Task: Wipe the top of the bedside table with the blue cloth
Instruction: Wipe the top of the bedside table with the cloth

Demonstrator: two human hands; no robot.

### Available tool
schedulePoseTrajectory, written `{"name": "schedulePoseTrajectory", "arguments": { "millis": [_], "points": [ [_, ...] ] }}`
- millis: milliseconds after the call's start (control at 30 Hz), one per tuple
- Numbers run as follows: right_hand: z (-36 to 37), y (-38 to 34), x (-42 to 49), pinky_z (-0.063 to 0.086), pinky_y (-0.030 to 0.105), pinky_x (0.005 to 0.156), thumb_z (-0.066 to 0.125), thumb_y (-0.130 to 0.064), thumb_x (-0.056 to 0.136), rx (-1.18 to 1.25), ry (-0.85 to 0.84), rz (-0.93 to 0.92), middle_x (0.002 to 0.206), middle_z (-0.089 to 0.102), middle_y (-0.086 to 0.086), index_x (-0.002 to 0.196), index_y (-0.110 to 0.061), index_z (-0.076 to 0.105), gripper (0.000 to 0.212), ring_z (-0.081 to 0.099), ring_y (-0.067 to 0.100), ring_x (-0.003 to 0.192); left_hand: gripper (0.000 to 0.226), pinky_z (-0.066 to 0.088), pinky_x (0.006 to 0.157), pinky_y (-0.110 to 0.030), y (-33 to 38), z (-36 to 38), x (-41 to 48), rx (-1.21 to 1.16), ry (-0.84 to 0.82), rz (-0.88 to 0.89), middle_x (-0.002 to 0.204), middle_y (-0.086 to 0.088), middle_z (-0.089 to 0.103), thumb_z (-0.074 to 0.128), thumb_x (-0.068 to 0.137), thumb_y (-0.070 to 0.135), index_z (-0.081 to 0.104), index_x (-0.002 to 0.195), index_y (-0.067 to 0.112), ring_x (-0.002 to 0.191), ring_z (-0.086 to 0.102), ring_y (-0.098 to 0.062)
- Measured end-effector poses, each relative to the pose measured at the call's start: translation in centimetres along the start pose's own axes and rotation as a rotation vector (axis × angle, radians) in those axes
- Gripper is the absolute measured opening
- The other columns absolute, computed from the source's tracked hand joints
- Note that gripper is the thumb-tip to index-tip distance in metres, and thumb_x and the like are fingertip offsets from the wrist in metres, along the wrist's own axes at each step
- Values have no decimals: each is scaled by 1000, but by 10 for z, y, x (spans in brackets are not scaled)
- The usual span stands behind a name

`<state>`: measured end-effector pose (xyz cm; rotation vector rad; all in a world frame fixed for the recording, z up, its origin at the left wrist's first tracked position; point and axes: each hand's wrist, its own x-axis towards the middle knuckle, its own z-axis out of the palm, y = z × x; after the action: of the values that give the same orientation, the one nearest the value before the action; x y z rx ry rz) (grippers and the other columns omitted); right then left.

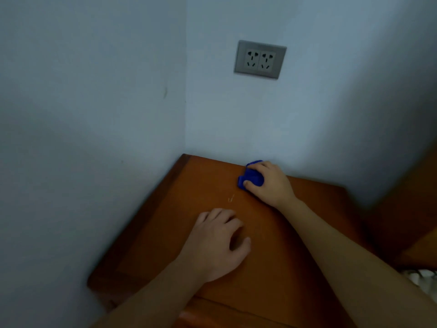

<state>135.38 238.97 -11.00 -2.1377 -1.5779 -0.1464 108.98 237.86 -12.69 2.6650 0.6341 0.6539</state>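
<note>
Blue cloth (251, 178) sits bunched under your right hand (269, 183), fingers curled on it, at the bedside table's (165, 233) back edge below a wall socket (260, 59); your left hand (216, 242) rests loosely open, empty.

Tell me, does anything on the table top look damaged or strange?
Yes: a small pale hook-shaped mark on the bedside table, between the hands. Scratch or residue, I cannot tell. A faint dark smudge also marks the wall.

walls: pale blue-white painted walls (94, 91) meeting in a corner | fixture: grey rectangular double wall socket (260, 59) on the right-hand wall | light: dim, shadowed toward the right edge
</note>
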Motion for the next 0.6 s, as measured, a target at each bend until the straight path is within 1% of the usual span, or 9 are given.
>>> {"name": "schedulePoseTrajectory", "arguments": {
  "millis": [133, 200, 267, 333, 367, 467, 533, 600],
  "points": [
    [-3, -15, -38, 43, 37, 101, 53, -66, 84, -18, 26, 0, 138, 55, -6, 144, -30, 49, 70, 50, 18, 125, 54, 23, 107, -28, 1, 1, 1, 21, -5, 11, 138, 12, 52, 35, 91, 63, 61, 126, 32, 130, 36, -4],
    [-4, -25, -56, 42, 37, 102, 56, -64, 85, -18, 47, 41, 143, 53, -4, 151, -26, 41, 77, 49, 20, 129, 53, 25, 105, -28, 3, -3, 0, 34, -13, 3, 134, 10, 55, 36, 91, 62, 63, 123, 30, 127, 40, -6],
    [-7, -35, -70, 42, 37, 103, 61, -61, 87, -16, 50, 96, 145, 52, -2, 153, -21, 36, 81, 47, 20, 131, 51, 33, 104, -30, 7, -8, -1, 50, -20, -5, 130, 9, 58, 37, 92, 58, 65, 121, 27, 122, 46, -8],
    [-14, -40, -81, 43, 38, 104, 62, -59, 87, -30, 20, 100, 144, 52, -2, 149, -22, 42, 75, 47, 21, 131, 45, 40, 99, -32, 10, -15, -6, 46, -8, -14, 125, 8, 61, 40, 95, 52, 66, 120, 25, 117, 51, -9],
    [-17, -40, -84, 44, 38, 103, 62, -59, 88, -31, 5, 87, 143, 52, -2, 146, -23, 44, 71, 47, 20, 130, 43, 40, 97, -32, 10, -19, -7, 46, 2, -16, 124, 8, 62, 41, 95, 50, 66, 120, 24, 115, 52, -10],
    [-22, -33, -90, 45, 37, 100, 61, -60, 87, -22, -15, 84, 141, 51, -4, 142, -27, 48, 65, 47, 19, 129, 51, 41, 100, -35, -3, -36, -9, 153, -53, 30, 128, 5, 62, 35, 93, 54, 64, 123, 25, 118, 53, -12],
    [-24, -25, -89, 45, 39, 102, 60, -62, 87, -32, 12, 155, 141, 50, -4, 142, -29, 50, 65, 47, 19, 129, 57, 41, 103, -39, -26, -52, -15, 225, -70, 24, 131, 1, 62, 32, 91, 57, 65, 124, 24, 122, 53, -16],
    [-25, -17, -83, 45, 40, 103, 60, -63, 86, -65, 47, 242, 141, 50, -3, 141, -29, 50, 66, 47, 20, 129, 61, 42, 104, -42, -58, -64, -24, 262, -31, -51, 133, -2, 61, 32, 90, 58, 66, 125, 21, 124, 53, -20]
  ]
}}
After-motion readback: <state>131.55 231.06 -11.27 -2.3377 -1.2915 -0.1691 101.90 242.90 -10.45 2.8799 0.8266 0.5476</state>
